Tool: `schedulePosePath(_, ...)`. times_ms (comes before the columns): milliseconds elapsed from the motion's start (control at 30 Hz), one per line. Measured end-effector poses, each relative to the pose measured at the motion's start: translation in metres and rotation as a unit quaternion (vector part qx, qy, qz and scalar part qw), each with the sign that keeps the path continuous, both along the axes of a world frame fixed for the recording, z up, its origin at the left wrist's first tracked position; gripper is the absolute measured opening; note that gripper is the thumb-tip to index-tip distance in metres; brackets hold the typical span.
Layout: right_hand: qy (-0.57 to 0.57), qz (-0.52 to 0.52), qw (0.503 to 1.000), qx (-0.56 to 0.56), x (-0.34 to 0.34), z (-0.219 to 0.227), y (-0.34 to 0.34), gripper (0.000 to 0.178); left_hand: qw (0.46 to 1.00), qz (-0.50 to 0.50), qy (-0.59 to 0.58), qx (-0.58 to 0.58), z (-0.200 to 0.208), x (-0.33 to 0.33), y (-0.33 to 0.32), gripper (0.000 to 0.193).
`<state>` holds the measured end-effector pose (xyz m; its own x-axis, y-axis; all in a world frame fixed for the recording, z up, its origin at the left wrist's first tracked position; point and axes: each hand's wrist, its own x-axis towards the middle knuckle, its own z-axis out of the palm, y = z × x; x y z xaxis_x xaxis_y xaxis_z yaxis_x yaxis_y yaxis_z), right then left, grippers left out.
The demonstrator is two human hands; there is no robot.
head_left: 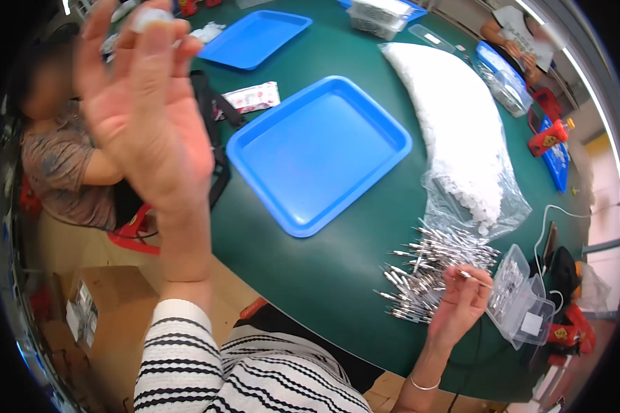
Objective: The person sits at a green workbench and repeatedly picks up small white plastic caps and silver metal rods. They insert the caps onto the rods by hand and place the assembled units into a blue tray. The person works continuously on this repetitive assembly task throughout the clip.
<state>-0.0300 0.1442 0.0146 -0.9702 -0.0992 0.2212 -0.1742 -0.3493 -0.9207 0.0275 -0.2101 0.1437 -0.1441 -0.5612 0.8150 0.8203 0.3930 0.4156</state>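
Observation:
My left hand (pixel 145 117) is raised high at the upper left. Its thumb and fingers pinch a small white piece (pixel 151 19), whose exact shape is blurred. Low on the right, my right hand (pixel 458 303) holds a slim silver metal rod (pixel 474 278) between thumb and fingertips. Just beyond that hand lies a loose pile of similar slim metal rods (pixel 420 275), pointing various ways on the green table. A clear plastic bag (pixel 513 206) with many small white pieces (pixel 455 117) spilling toward its mouth lies behind the pile.
A blue tray (pixel 317 158) with nothing in it sits mid-table; another blue tray (pixel 255 38) is farther back. An opened clear plastic box (pixel 513 296) stands right of my right hand. Red bottles (pixel 550 140) stand at the right. Two people sit around the green table (pixel 310 275).

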Motion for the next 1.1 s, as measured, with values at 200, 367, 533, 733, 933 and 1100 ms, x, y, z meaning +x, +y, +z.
schedulePosePath(200, -0.007, -0.013, 1.000, -0.011, -0.001, -0.001, 0.000, 0.014, 0.973, 0.049, -0.086, -0.210, -0.019, -0.029, 0.052, 0.036)
schedulePosePath(367, -0.016, 0.001, 1.000, -0.019, -0.001, 0.004, 0.001, 0.016, 0.892, -0.119, -0.314, -0.303, -0.103, -0.019, 0.123, 0.024)
schedulePosePath(533, -0.015, -0.010, 1.000, -0.025, 0.001, 0.005, 0.005, 0.016, 0.810, -0.334, -0.452, -0.167, -0.143, -0.015, 0.155, 0.018)
schedulePosePath(733, -0.014, -0.012, 0.999, -0.027, -0.002, 0.006, 0.004, 0.018, 0.816, -0.354, -0.457, 0.015, -0.158, -0.020, 0.154, 0.013)
schedulePosePath(933, -0.023, -0.008, 1.000, -0.020, -0.003, 0.005, 0.003, 0.017, 0.852, -0.334, -0.386, 0.117, -0.140, -0.039, 0.113, 0.038)
schedulePosePath(1100, -0.042, -0.011, 0.999, -0.020, -0.003, 0.001, 0.004, 0.016, 0.816, -0.355, -0.353, 0.289, -0.086, -0.076, 0.008, 0.061)
